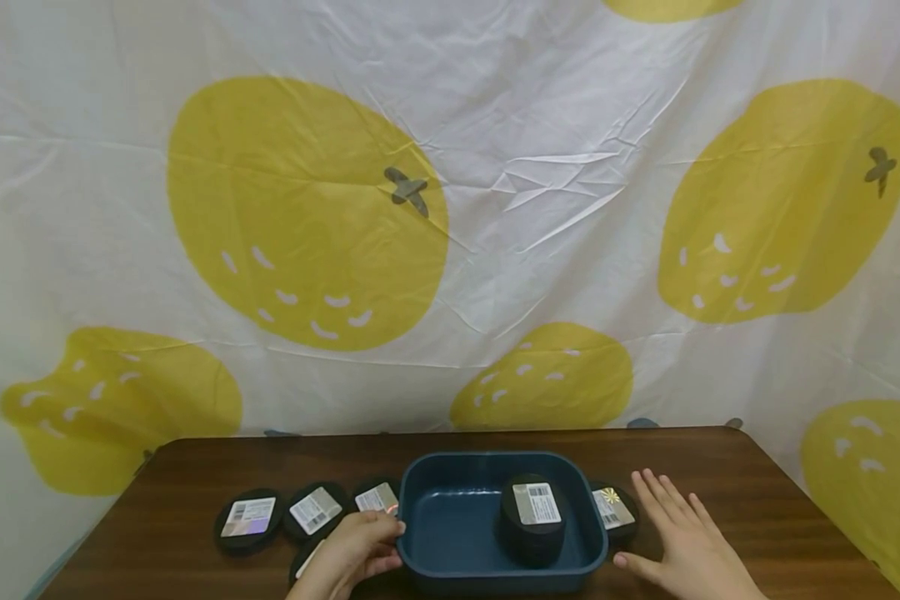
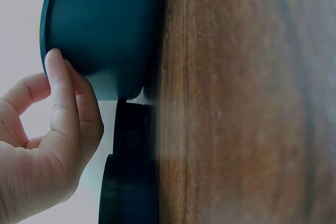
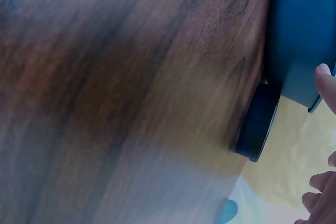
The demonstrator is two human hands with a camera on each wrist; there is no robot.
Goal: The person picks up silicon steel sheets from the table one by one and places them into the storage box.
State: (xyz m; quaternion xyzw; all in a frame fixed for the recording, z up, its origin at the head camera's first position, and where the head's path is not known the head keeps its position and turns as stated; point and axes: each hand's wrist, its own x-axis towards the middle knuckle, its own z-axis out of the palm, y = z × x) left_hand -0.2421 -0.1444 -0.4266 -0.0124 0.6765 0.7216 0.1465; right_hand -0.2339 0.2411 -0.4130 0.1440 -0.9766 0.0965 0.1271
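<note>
A blue rectangular plastic basin [image 1: 448, 527] stands near the front of the wooden table. My left hand [image 1: 357, 548] pinches the rim at its left end, thumb and fingers on either side of the lip in the left wrist view. Inside the basin, toward the right, sits a round black container [image 1: 531, 537] with a barcode label on top, looking tall like a stack. My right hand [image 1: 684, 543] is spread with straight fingers just right of the basin. Beside it, a flat round black tin [image 1: 624, 527] with a gold-marked label lies against the basin's right side.
Left of the basin lie several flat black tins, among them a labelled tin [image 1: 246, 537] and another labelled tin [image 1: 316, 502], one partly hidden behind my left hand. The dark wooden table [image 1: 727, 475] ends at a white curtain [image 1: 555, 250] printed with yellow fruit.
</note>
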